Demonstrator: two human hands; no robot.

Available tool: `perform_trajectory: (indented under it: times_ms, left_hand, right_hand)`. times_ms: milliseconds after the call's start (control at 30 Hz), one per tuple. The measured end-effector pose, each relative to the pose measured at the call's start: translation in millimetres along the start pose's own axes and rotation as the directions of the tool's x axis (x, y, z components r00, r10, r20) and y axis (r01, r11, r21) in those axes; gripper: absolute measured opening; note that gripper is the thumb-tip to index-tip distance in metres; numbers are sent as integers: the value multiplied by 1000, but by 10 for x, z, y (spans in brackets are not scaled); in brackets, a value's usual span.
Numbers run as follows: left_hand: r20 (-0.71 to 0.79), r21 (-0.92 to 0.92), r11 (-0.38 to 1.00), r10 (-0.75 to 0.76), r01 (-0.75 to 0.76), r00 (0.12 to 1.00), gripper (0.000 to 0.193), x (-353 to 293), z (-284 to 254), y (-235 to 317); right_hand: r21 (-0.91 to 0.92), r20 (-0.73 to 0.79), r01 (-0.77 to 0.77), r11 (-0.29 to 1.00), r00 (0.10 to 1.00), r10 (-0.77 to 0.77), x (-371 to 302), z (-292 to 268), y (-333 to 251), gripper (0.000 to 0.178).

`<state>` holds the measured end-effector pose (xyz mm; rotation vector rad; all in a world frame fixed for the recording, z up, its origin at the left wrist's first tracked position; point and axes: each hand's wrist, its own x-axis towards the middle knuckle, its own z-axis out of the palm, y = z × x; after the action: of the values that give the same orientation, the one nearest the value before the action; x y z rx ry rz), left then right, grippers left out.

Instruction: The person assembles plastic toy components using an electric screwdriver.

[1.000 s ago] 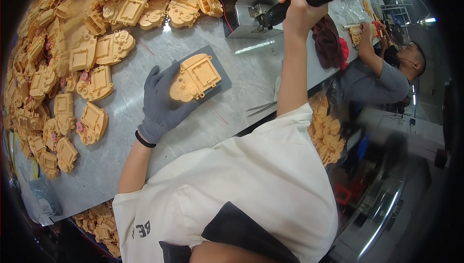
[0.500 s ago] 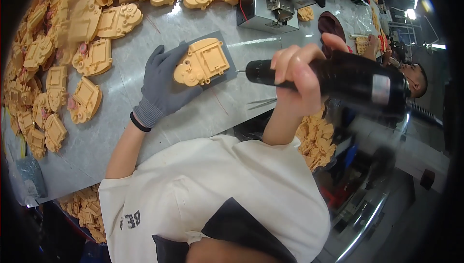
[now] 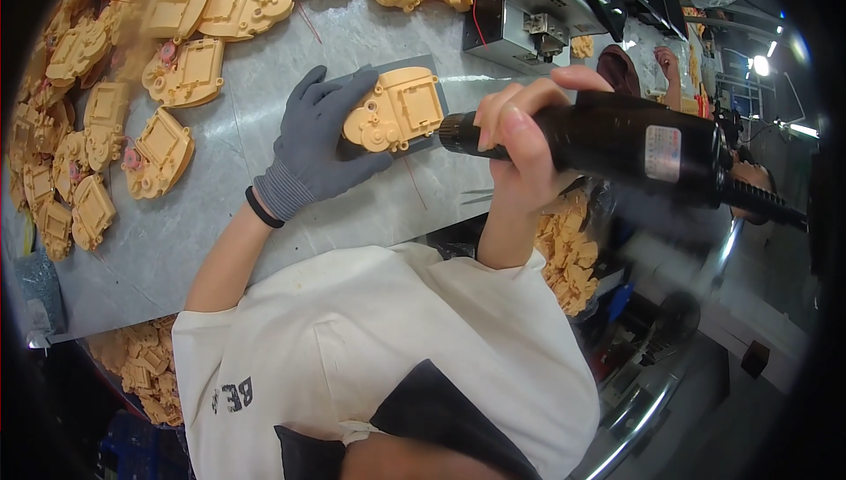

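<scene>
My left hand [image 3: 330, 141], in a grey knit glove, grips the left end of a yellow plastic housing [image 3: 398, 111], thumb on the near side and fingers on the far side. The housing has a rectangular frame and round bosses, and lies on a dark grey plate [image 3: 425, 63] on the table. Wrapped round a black corded electric screwdriver [image 3: 608, 138] is my bare right hand [image 3: 529, 132]. The screwdriver is held nearly level, its nose at the right edge of the housing. I cannot see its bit, nor whether it touches a screw.
Many similar yellow housings [image 3: 181, 74] crowd the left and far side of the grey table [image 3: 203, 242]. A silver-and-black machine [image 3: 542, 17] stands at the far right. Below the edge are bins of yellow parts [image 3: 568, 255]. Another person's hand [image 3: 667, 64] shows beyond.
The screwdriver has come left and closer to the housing; the bit seen before is now hidden. My left hand keeps its hold on the housing. The whole view has shifted slightly.
</scene>
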<state>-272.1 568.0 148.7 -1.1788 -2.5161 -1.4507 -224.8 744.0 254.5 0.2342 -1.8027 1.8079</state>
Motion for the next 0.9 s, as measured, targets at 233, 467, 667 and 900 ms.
perform_trajectory:
  times_ms: [233,467,667,900]
  left_hand:
    - [25,-2,999,-32,33,999,79,20,-16,-21]
    - [25,-1,1000,-10,10,1000,78,13,-15,-30]
    - [21,3,1000,1,-1,1000,74,36,-29,53]
    - [-26,21,1000,13,-12,1000,77,8,-9,52]
  right_hand:
    - [-80,90,2,997,996,6,37,14,58,37]
    - [-44,84,-31,999,996,35,20,-11,146,36]
    - [287,184,41,957,978,-97,64,-52,-179,43]
    - [641,269,133,756,883,-384,97,118,-840,26]
